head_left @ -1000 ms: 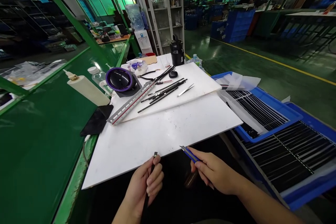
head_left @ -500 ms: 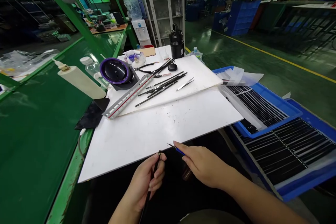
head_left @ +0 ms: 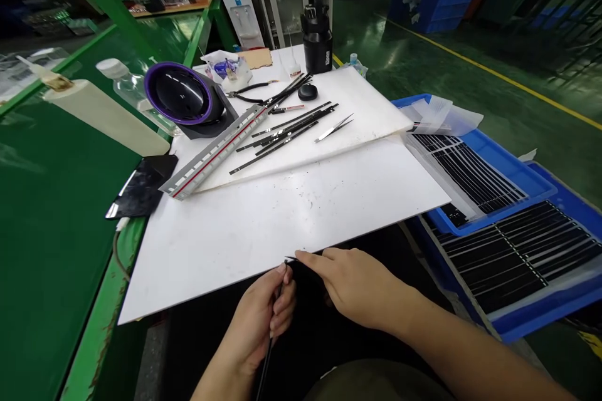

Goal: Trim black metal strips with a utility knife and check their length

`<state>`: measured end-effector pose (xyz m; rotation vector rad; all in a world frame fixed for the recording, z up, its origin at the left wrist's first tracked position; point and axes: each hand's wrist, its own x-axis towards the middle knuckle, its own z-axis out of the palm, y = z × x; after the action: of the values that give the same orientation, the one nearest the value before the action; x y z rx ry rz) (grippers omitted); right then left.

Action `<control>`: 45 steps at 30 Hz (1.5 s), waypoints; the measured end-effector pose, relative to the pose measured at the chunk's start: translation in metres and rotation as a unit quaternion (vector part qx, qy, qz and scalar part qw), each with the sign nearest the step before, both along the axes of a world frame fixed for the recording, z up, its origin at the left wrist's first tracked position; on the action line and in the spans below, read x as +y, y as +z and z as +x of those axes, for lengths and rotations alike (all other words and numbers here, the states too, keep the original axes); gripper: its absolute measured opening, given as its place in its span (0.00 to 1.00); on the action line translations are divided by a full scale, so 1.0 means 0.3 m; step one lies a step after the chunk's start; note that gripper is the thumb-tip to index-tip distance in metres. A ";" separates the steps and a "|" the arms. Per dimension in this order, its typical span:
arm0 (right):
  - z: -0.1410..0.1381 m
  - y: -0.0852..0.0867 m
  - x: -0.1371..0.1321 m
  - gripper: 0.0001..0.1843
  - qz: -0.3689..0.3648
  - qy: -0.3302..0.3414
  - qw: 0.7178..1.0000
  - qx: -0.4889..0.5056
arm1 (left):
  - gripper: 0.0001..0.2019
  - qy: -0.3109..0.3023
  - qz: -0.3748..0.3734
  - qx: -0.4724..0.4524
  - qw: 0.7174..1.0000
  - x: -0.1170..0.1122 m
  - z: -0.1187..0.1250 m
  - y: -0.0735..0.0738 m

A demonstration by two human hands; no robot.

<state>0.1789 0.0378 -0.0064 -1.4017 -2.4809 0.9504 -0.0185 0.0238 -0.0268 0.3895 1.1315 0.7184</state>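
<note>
Black strip (head_left: pixel 266 360), in left hand (head_left: pixel 262 311), trailing below it

No words can be read with certainty. White lettering runs vertically on the black cylindrical drink bottle (head_left: pixel 316 50), too small to make out. Illegible red print marks the small white plastic bottle (head_left: pixel 294 69). The white boxy water dispenser (head_left: pixel 242 17) bears a small blue label (head_left: pixel 237 0), its wording unclear.
</note>
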 end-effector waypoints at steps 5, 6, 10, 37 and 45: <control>-0.008 0.005 0.014 0.31 -0.001 0.009 1.000 -0.009 | 0.15 -0.007 -0.019 0.028 0.999 0.011 -0.008 0.006; -0.008 0.008 0.016 0.31 -0.002 0.012 1.000 -0.011 | 0.16 -0.010 -0.024 0.031 0.999 0.014 -0.010 0.007; -0.003 0.017 0.022 0.31 0.001 0.020 1.000 -0.011 | 0.17 -0.015 -0.041 0.035 0.998 0.020 -0.017 0.011; -0.001 0.012 0.025 0.31 0.063 0.050 0.995 -0.050 | 0.18 -0.004 -0.029 0.054 0.998 0.014 0.008 0.017; -0.003 0.014 0.021 0.31 0.076 0.052 0.994 -0.062 | 0.18 -0.003 -0.024 0.053 0.998 0.014 0.013 0.026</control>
<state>0.1779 0.0440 -0.0022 -1.3342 -2.6763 0.6940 -0.0145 0.0281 -0.0190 0.3929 1.2458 0.6703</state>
